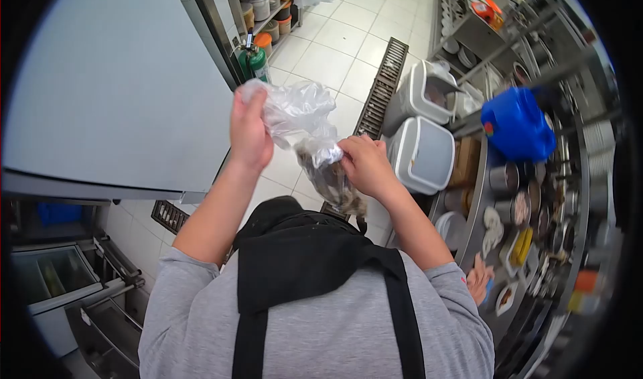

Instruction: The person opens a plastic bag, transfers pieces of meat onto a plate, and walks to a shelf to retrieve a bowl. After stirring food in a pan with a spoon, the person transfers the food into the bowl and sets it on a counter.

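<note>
A clear plastic bag (298,111) hangs between my hands in front of my chest. Its lower part bulges with dark brownish contents (330,181) that I cannot identify through the plastic. My left hand (251,130) is closed on the loose, crumpled upper end of the bag. Lower down, my right hand (367,164) grips the gathered plastic just above the filled part. The fingertips of both hands are partly hidden by the folds.
On my left stands a large pale door or panel (120,77), with a green fire extinguisher (253,62) beyond it. Lidded bins (422,154) line the right, beside a crowded counter holding a blue jerrycan (518,124). A drain grate (382,87) runs along the tiled floor.
</note>
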